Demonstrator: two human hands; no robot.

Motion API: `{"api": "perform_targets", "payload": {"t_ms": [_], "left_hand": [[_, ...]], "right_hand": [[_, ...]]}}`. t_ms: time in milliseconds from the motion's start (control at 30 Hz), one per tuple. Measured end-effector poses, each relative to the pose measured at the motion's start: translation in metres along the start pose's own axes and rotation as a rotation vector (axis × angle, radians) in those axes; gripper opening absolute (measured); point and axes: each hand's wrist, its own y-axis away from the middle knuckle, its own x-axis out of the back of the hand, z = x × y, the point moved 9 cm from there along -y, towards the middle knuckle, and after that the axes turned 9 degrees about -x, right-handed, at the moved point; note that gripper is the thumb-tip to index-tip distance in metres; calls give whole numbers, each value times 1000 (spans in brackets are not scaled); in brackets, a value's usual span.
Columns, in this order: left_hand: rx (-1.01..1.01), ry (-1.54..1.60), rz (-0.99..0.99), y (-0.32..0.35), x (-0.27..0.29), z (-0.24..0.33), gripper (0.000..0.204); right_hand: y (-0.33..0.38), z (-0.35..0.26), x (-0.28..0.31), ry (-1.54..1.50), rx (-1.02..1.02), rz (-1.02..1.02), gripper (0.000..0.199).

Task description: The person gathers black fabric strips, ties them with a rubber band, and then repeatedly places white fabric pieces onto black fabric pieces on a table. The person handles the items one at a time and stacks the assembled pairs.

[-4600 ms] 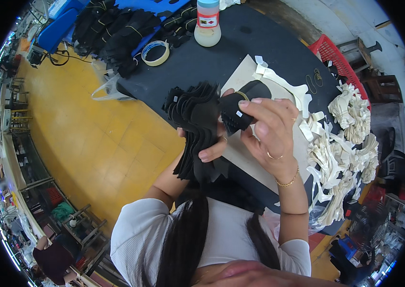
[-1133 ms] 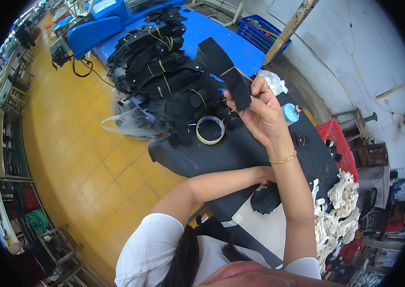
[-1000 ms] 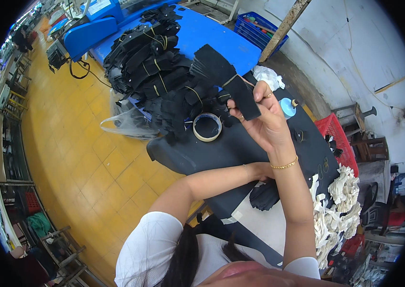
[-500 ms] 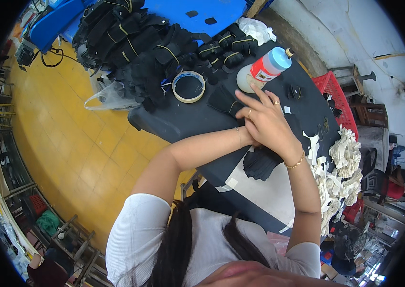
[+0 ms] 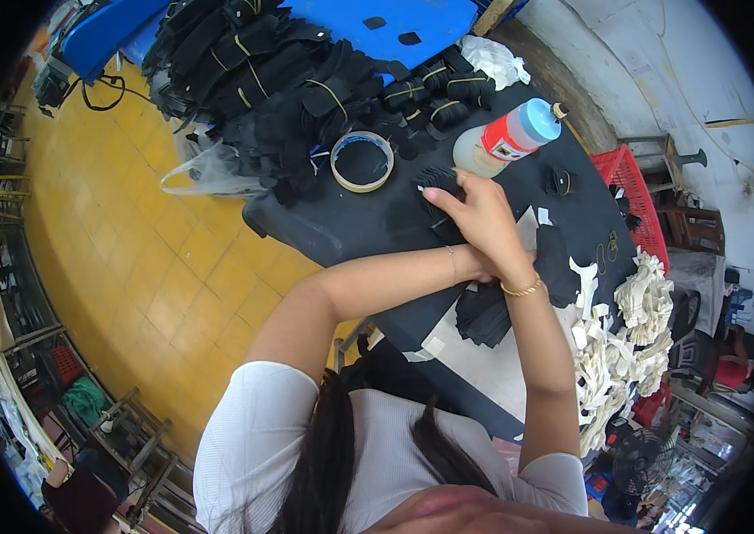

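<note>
My right hand (image 5: 481, 214) is closed on the end of a fanned stack of black fabric pieces (image 5: 433, 206), its thumb on the near side and its other fingers largely out of sight. Crossing under my right wrist is my left hand (image 5: 482, 264); its fingers are mostly hidden, so what it holds cannot be made out. Another fanned pile of black pieces (image 5: 482, 316) lies just below it on a white sheet (image 5: 462, 356). Beyond my right hand stands a whitish bottle (image 5: 481, 151) with a red label and light blue top.
A tape roll (image 5: 362, 162) lies left of the bottle. Bundled black pieces (image 5: 252, 71) heap up at the back left, beside a clear plastic bag (image 5: 217, 171). Cream fabric strips (image 5: 622, 347) pile along the right edge, near a red basket (image 5: 633, 191). Rubber bands (image 5: 610, 247) lie nearby.
My right hand has turned and drawn its spread fingers together, closing on the end of the black stack. My left hand stays beneath the right wrist. The whole view has shifted slightly.
</note>
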Motion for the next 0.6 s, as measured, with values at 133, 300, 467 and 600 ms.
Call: {"api": "perform_targets", "payload": {"t_ms": [133,300,467,600], "left_hand": [[-229,48,54,-1,21,5,29],[-305,-164,-23,13,13,22,35],[-359,-356,-68,24,-5,40,41],[-448,-589,-84,32,-21,60,46]], "right_hand": [[21,20,2,-625,-86,-127,29],[33,32,1,-830,-146,-187,29],[30,35,-2,-791,-158,-196,25],[33,23,10,-662,-139,-103,24]]}}
